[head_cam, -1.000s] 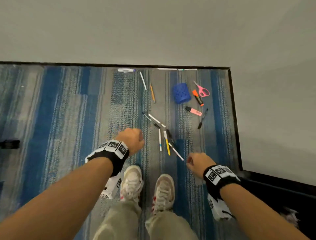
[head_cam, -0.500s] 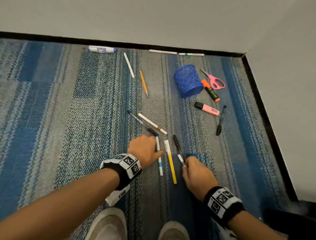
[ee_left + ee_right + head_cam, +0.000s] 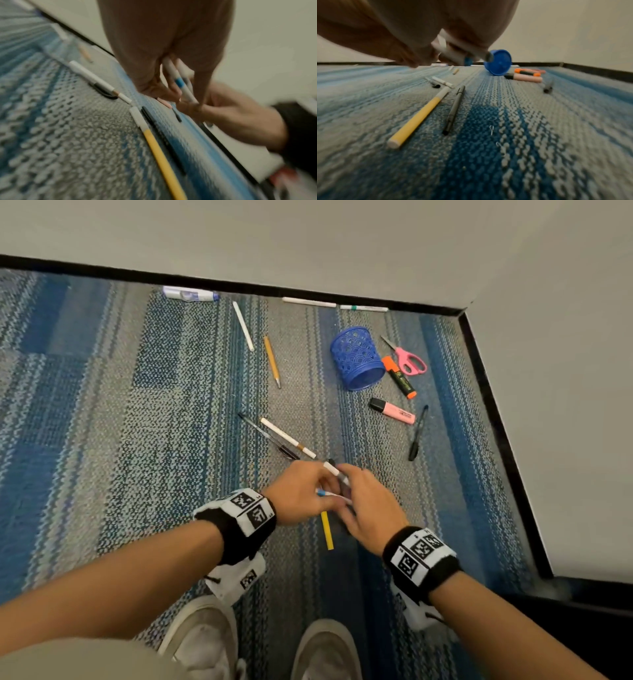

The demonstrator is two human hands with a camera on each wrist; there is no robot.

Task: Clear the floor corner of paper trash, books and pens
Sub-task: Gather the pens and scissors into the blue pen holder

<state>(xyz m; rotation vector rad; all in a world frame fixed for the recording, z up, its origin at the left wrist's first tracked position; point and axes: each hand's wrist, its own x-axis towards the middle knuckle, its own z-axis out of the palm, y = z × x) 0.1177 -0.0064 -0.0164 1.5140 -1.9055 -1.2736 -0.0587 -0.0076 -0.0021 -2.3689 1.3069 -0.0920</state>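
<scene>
My left hand pinches a white pen with a blue band a little above the carpet. Right beside it, my right hand grips a white pen with a dark tip; the two hands touch. Below them a yellow-and-white pen and a thin black pen lie side by side on the carpet. In the head view the black pen is hidden under my right hand. Just beyond, a white pen lies across another black pen.
A blue mesh pen cup lies tipped near the corner with pink scissors, an orange highlighter, a pink highlighter and a black pen. A pencil and more pens lie toward the baseboard. My shoes stand below.
I bent down to the floor. Each hand picked one white pen off the carpet, and the hands then came together above the yellow pen.
</scene>
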